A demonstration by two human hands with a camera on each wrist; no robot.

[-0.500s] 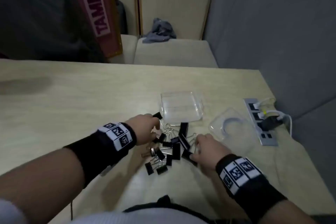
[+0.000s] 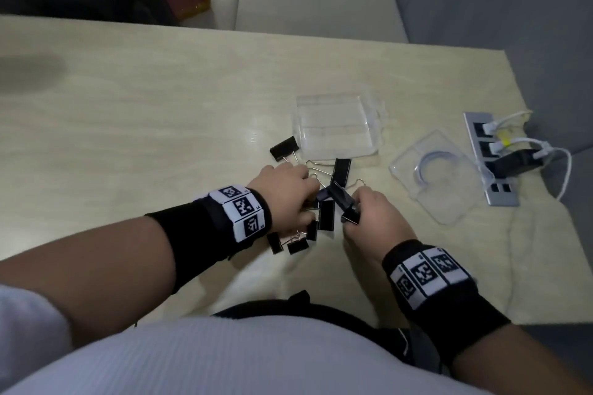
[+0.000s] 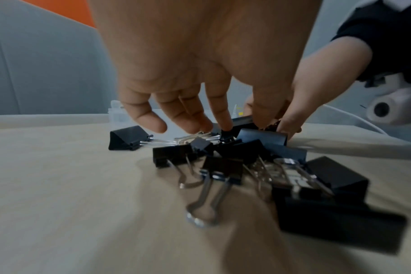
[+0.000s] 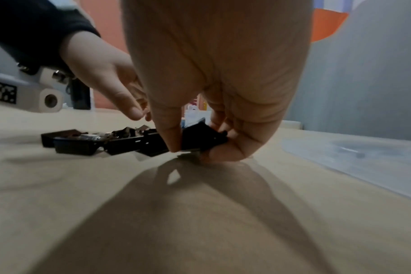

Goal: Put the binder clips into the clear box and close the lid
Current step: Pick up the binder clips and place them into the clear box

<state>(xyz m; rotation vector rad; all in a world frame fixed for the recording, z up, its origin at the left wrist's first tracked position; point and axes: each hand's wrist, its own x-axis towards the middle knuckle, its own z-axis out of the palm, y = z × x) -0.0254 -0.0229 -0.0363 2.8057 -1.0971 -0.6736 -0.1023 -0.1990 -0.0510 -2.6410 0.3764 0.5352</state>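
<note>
Black binder clips (image 2: 325, 215) lie heaped on tabletop (image 2: 160, 106), near side of clear box (image 2: 335, 128). Right hand (image 2: 373, 218) pinches one clip (image 4: 201, 138); left hand (image 2: 284, 189) fingers (image 3: 219, 118) loosely spread, touching pile. Lid (image 2: 439, 176) lies off, right of box.

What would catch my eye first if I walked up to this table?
Probably the heap of black binder clips mid-table, with both hands in it: the right hand pinches one clip, the left hand reaches among the others. Just beyond sits the empty clear box, its lid lying off to the right.

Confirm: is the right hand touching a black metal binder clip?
Touching. Right wrist view shows the right hand pinching a black metal binder clip between thumb and fingers.
</note>
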